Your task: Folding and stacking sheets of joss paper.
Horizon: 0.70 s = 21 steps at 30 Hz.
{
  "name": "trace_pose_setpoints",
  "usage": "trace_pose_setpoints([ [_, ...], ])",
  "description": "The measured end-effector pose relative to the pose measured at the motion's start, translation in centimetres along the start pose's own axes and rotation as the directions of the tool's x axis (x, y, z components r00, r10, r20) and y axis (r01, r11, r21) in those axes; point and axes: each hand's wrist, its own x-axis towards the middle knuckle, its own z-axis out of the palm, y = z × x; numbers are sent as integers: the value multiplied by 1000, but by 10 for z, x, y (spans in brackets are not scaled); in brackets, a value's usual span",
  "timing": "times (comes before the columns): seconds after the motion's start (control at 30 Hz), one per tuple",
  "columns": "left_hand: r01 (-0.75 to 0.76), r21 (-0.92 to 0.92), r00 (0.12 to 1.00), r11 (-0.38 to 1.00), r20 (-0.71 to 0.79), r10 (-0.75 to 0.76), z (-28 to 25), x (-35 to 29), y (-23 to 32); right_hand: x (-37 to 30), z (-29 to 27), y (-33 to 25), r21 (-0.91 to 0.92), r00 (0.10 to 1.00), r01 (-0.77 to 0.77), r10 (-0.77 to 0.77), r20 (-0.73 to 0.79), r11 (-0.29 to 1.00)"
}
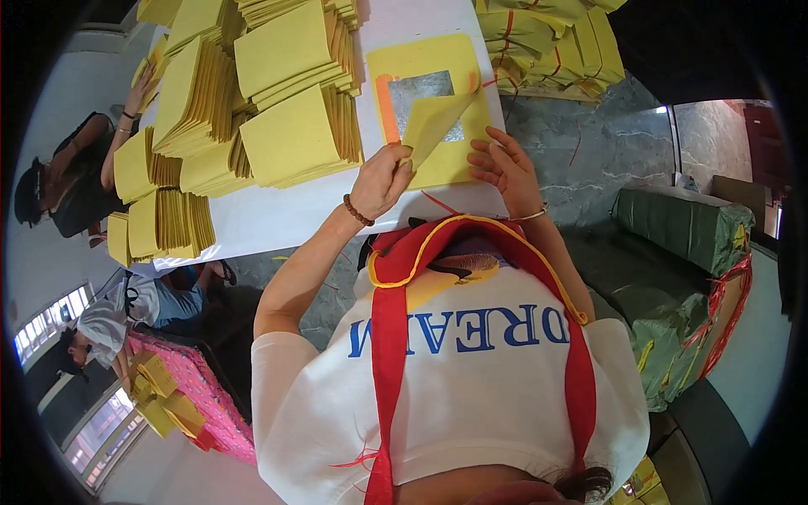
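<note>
A yellow paper sheet (pixel 412 59) lies near the table's right edge, with a silver rectangle (pixel 418 89) and an orange strip (pixel 387 116) on it. One yellow flap (pixel 439 119) is lifted and slants across the silver part. My left hand (pixel 383 181) is closed, pinching that flap's lower left corner between thumb and fingers. Beside the sheet's right edge is my right hand (pixel 510 175), its fingers spread and holding nothing. Whether its fingertips touch the paper, I cannot tell.
Stacks of folded yellow paper (pixel 286 55) cover the left of the white table (pixel 278 215). Tied yellow bundles (pixel 547 46) stand at the far right. Green wrapped packages (pixel 673 227) sit on the right. Two people (pixel 80 177) are at the left, one reaching toward the stacks.
</note>
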Motion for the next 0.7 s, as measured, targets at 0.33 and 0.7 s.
trace_pose_setpoints([
  [0.33,-196,36,980,980,39,195,-5,9,1,3,-9,-4,2,995,80,-80,-59,997],
  [0.7,-233,76,972,969,-22,235,2,9,0,3,-10,-5,-111,983,143,-154,-100,983],
])
